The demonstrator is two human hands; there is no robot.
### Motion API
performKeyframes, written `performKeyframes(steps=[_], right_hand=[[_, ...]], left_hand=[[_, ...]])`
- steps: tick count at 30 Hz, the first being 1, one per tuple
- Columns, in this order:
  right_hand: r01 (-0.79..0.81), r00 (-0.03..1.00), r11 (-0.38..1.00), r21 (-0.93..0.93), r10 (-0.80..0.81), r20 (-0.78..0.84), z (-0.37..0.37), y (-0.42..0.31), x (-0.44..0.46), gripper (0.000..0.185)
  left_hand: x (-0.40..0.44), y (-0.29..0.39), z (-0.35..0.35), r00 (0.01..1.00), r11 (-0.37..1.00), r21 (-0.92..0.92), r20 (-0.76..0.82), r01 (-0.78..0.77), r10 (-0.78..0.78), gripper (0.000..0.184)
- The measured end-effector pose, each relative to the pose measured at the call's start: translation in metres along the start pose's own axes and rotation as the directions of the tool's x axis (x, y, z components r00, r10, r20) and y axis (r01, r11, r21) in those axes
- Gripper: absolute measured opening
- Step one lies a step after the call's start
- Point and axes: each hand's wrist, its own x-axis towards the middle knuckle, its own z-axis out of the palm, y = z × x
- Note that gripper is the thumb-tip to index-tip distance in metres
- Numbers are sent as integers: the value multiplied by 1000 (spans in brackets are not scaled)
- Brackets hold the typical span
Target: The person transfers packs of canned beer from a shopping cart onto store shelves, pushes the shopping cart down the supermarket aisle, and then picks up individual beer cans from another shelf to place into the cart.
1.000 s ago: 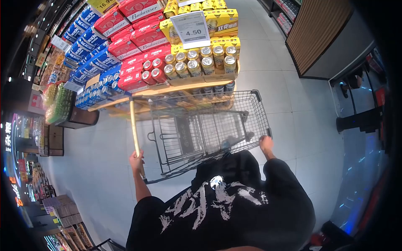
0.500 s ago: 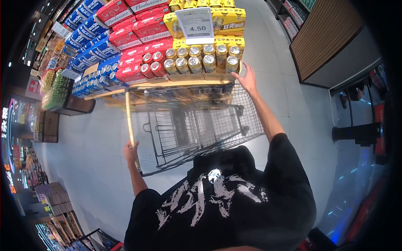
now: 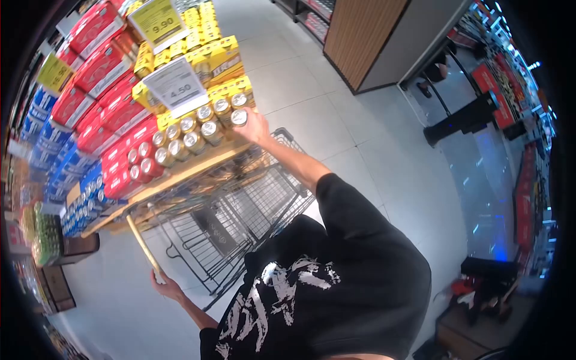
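Observation:
My right hand [image 3: 255,127] is closed around a gold can [image 3: 239,117] at the right end of the front row on the wooden display shelf [image 3: 174,180]. Beside it stand several more gold cans [image 3: 193,141], with yellow multipacks [image 3: 217,60] behind them. At the lower left, my left hand [image 3: 166,285] is on the pale handle [image 3: 144,247] of the shopping cart [image 3: 207,240], its fingers curled round it. The cart's wire basket stands against the front of the shelf, partly hidden by my right arm and shirt.
Red packs [image 3: 99,69] and blue packs [image 3: 66,168] are stacked left of the yellow ones. Price signs [image 3: 176,87] stand on the display. A wood-slatted cabinet [image 3: 360,39] is at the upper right, and a dark barrier post [image 3: 462,120] stands beyond it.
My right hand has moved from beside the shelf's end onto the gold can and closed on it. The view has turned, tilting the display and cart. My left hand stays on the handle.

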Motion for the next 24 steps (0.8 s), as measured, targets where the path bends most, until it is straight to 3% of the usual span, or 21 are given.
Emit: performKeyframes(steps=[1,4,6,8,9,10,11,12,13,15,16,17,18,19,20,21,22,24], right_hand=[[75,997,994,84,-73,-33,-9,-8,-7,69],[224,966,970,98,-208,-151,-36,-34,-30,71],[312,950,931,187,-301,-88,-64,-60,-49,73],[305,939,898,318,-340,59,-84,-81,-71,77],[399,907,869,293,-421,14,-86,-89,-83,77],[374,900,863,340,-426,91,-94,-103,-96,75],[345,884,854,390,-435,171,-100,-116,-108,74],[381,847,830,407,-490,205,-99,-122,-118,72],[398,841,834,383,-498,211,-101,-128,-124,72],[432,828,838,333,-515,221,-106,-135,-132,73],[370,823,847,381,-489,288,-105,-131,-130,73],[198,760,846,495,-451,467,-108,-124,-120,58],[-61,773,790,610,-348,530,-96,-107,-108,38],[42,840,777,628,-368,400,-83,-83,-88,30],[43,925,852,522,-231,301,-78,-81,-69,37],[38,945,927,374,-155,288,-64,-52,-39,46],[28,988,948,317,-74,135,-54,-36,-19,61],[13,1000,989,147,-10,-16,-26,7,26,85]], left_hand=[[0,56,-2,999,1000,4,-29,16,-15,38],[-2,142,24,974,966,-139,30,-220,226,38],[-12,218,42,877,867,-322,173,-381,449,51],[-27,283,62,811,807,-490,290,-330,508,77],[-32,303,76,764,781,-501,313,-372,565,89],[-36,321,87,717,756,-510,332,-411,613,101],[-39,341,92,700,779,-516,404,-356,589,106],[-51,337,113,713,754,-656,546,39,439,94],[-55,337,117,687,625,-745,582,234,435,80],[-65,328,128,741,558,-826,421,75,523,68],[-68,326,123,710,535,-815,512,223,483,62],[-70,324,115,664,500,-783,599,370,447,57],[-72,321,110,606,451,-734,676,507,419,51],[-73,315,107,577,355,-692,721,628,383,49],[-75,308,106,543,246,-638,760,730,358,47],[-76,303,105,506,125,-572,792,811,341,45],[-76,303,99,502,156,-556,817,817,285,51],[-72,302,90,462,10,-483,843,875,277,56]])
